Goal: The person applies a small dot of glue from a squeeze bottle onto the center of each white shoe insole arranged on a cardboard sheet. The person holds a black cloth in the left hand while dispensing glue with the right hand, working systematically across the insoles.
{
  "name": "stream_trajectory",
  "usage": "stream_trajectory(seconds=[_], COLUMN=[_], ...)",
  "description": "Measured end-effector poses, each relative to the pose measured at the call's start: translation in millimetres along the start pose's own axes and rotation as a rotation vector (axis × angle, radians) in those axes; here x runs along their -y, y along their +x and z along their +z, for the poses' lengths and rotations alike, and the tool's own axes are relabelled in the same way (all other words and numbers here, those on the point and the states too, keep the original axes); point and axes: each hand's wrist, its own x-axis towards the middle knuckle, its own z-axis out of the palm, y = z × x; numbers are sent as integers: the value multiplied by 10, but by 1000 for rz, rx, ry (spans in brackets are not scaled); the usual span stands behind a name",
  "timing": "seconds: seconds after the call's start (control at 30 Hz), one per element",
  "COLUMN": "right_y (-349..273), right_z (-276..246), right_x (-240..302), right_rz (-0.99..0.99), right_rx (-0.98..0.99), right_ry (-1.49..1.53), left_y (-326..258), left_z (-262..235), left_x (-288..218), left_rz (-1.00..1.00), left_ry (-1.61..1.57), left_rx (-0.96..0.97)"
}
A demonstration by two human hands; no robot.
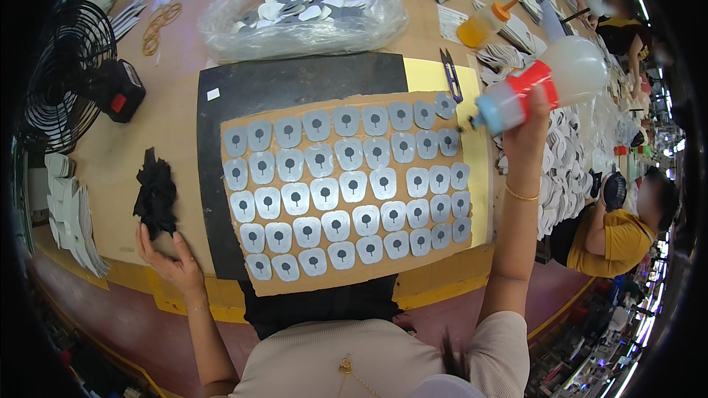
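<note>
My right hand (532, 119) is wrapped round a translucent squeeze bottle (582, 66) with a red band and a blue top. The bottle lies tilted in the air, its narrow nozzle pointing left above the far right corner of a brown cardboard sheet (354, 274). Rows of small rounded grey patches (324, 193), each with a dark tree-like mark, cover that cardboard. On the left, a crumpled black cloth (155, 190) lies on the table. My left hand (174, 264) rests at the cloth's near end, fingers apart and fingertips against it.
Beneath the cardboard lie a black mat (214, 177) and a yellow sheet (481, 177). Thread snips (450, 75) and an amber bottle (483, 26) stand beyond. A plastic bag of patches (302, 37) sits at the back, a black fan (70, 81) at left. A person in yellow (616, 239) sits at right.
</note>
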Motion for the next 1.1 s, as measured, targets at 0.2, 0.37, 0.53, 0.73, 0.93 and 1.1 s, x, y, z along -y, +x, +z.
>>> stream_trajectory(seconds=[0.2, 0.37, 0.53, 0.73, 0.93, 1.1], right_y=[-108, -100, -86, -10, -133, -228], right_z=[215, 277, 277, 69, 126, 300], right_x=[-50, -84, -85, -45, -174, -136], right_rz=[-254, -256, -235, -10, -206, -267], right_rx=[93, 137, 167, 149, 97, 124], right_ry=[-681, -700, -734, -198, -505, -619], left_y=[-5, 6, -8, -14, -4, -6], left_z=[-17, -1, -12, 1, -7, -1], left_x=[-13, -20, 6, 1, 8, 12], left_rz=[-16, -8, -4, -7, 2, 2], left_ry=[5, -21, -17, -7, -21, -26], left_rx=[-6, -11, -16, -13, -14, -22])
